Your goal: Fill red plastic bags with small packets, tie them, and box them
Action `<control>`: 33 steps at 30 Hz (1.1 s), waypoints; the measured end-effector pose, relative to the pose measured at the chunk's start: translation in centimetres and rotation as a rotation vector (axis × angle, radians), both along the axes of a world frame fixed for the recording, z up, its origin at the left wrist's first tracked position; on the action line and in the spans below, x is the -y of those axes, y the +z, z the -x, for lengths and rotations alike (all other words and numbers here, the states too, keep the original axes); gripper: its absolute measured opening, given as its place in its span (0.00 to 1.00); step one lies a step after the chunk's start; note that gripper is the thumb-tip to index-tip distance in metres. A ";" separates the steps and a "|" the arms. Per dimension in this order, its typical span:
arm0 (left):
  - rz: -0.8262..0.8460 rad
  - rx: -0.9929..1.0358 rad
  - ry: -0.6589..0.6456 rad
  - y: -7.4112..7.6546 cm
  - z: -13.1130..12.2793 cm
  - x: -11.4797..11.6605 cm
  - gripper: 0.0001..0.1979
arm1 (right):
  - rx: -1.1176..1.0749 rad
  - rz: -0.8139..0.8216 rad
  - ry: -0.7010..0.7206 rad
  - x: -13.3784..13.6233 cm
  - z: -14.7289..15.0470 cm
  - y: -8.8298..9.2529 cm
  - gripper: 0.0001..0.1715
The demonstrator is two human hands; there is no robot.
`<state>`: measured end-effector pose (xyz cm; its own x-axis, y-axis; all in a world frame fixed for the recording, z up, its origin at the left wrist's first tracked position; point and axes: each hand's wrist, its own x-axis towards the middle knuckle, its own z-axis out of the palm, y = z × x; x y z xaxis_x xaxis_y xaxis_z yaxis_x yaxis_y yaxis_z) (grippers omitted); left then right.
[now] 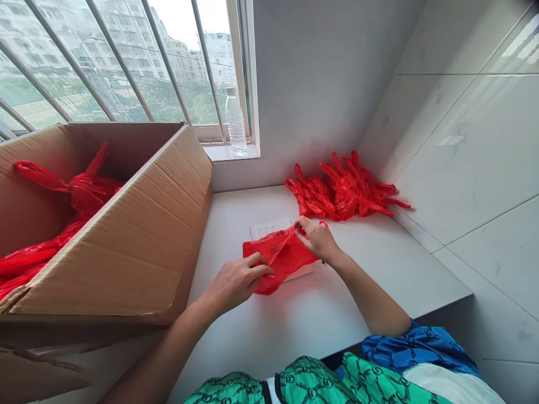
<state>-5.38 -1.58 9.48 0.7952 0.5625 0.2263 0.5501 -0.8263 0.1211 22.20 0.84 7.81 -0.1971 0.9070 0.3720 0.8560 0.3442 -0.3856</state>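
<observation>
A red plastic bag is stretched between my two hands above the white tabletop. My left hand pinches its left side, fingers closed on the thin film. At the bag's upper right corner, my right hand grips the plastic between thumb and fingers. Partly covered by the bag, a white flat item with printed marks lies on the table; I cannot make out what it is.
Several red bags lie heaped at the table's back right, against the wall. A cardboard box with red bags inside stands on the left. One clear bottle stands on the windowsill. Tiled wall bounds the right.
</observation>
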 end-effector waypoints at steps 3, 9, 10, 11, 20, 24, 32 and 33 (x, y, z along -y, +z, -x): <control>-0.091 0.007 0.013 0.8 0.7 0.1 0.16 | 0.028 -0.107 -0.092 -0.8 0.2 -0.1 0.13; -0.096 0.157 -0.029 3.8 -1.8 1.7 0.18 | 0.245 -0.239 -0.017 -1.3 1.9 0.1 0.16; -0.072 0.156 -0.059 3.7 -2.5 1.5 0.16 | 0.277 -0.252 -0.001 -1.4 2.3 0.1 0.14; -0.053 0.138 -0.062 3.3 -3.2 1.2 0.14 | 0.305 -0.258 0.011 -1.4 2.5 0.2 0.13; -0.181 -0.066 0.366 -1.7 -3.6 -3.3 0.19 | 0.459 -0.084 0.027 -1.6 1.5 -2.0 0.36; -0.125 -0.142 0.410 -1.8 -2.7 -3.5 0.11 | 0.405 0.006 0.010 -1.9 0.7 -2.6 0.32; 0.043 -0.255 0.382 -2.5 -1.7 -4.4 0.24 | 0.311 0.233 0.037 -2.1 0.5 -2.3 0.31; 0.047 -0.257 0.377 -2.6 -1.7 -4.4 0.24 | 0.297 0.251 0.042 -2.1 0.5 -2.3 0.31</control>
<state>-3.70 2.87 6.91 0.5596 0.8286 0.0159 0.8287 -0.5591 -0.0261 21.71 2.90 5.55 -0.3019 0.9514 0.0604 0.9302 0.3079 -0.1998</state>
